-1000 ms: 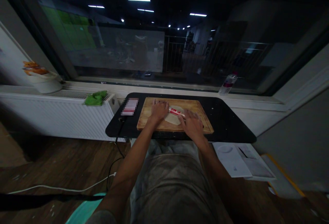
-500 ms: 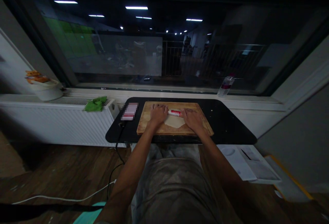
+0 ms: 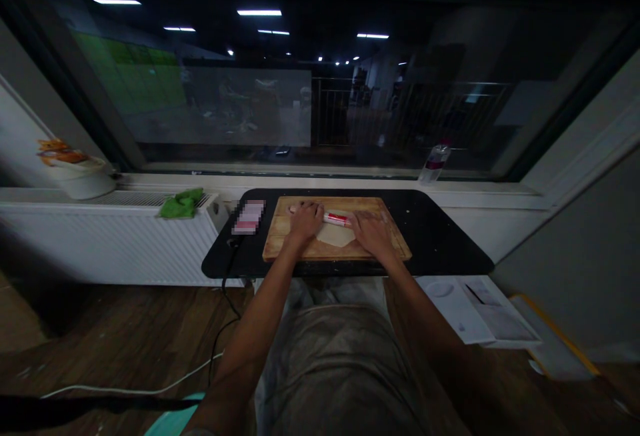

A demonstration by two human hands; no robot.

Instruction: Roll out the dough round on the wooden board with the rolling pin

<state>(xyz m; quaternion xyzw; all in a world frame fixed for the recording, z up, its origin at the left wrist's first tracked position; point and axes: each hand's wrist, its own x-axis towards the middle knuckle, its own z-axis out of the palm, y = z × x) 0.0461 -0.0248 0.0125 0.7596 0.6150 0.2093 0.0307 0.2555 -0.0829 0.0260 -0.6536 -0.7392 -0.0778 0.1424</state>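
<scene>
A pale rolling pin with a red and white label (image 3: 337, 220) lies across a wooden cutting board (image 3: 278, 231). My left hand (image 3: 306, 221) is closed over the pin's left part, palm down. Over its right part, my right hand (image 3: 371, 232) is closed in the same way. A flat sheet of pale dough (image 3: 335, 236) spreads on the board between my hands, on the near side of the pin. The pin hides the sheet's far edge.
The board sits on a black table (image 3: 445, 239). A phone-like pixelated object (image 3: 249, 217) lies to the left, with a cable nearby. Beyond are a green cloth (image 3: 181, 203) on the radiator (image 3: 125, 243), a white pot (image 3: 85, 179) and a bottle (image 3: 434, 164). A white box (image 3: 475, 313) is low right.
The whole view has shifted slightly left. Both hands stay on the rolling pin, which shows little movement over the dough.
</scene>
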